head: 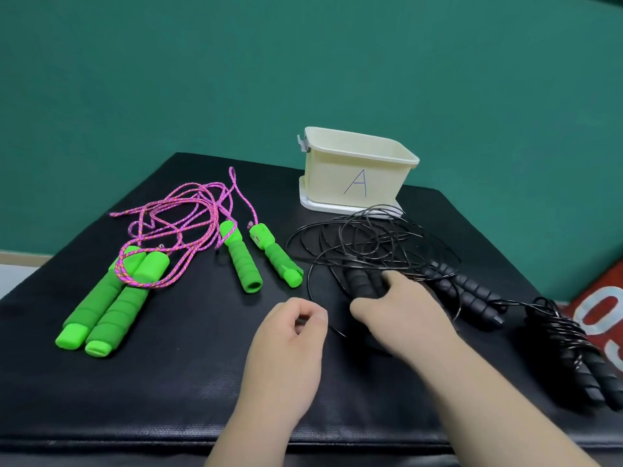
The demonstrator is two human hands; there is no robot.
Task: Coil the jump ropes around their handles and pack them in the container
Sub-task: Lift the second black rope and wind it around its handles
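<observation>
Working at the black padded table (135, 399), gripped a pair of black foam handles (365, 281) with the right hand (394, 308), fingers curled over them from above. Pinched what looked like a strand of the thin black cord (364, 246) between thumb and forefinger of the left hand (293, 332), just beside the right one, other fingers tucked in. Saw that cord's loose loops behind the handles, reaching up to the cream container (357, 170). Read one blue handwritten letter, "A", on the container's near wall; found it open-topped at the far side of the table, standing on a white lid (317, 204). Noted a second black-handled pair (468, 291) just right of the hand and a coiled black rope (580, 358) near the right edge. Counted two green-handled pairs at left, a close pair (111, 305) and a splayed pair (259, 257), with pink cord (182, 217) tangled between and looped round the first. Could not read the white print on a red thing (600, 315) at far right.
</observation>
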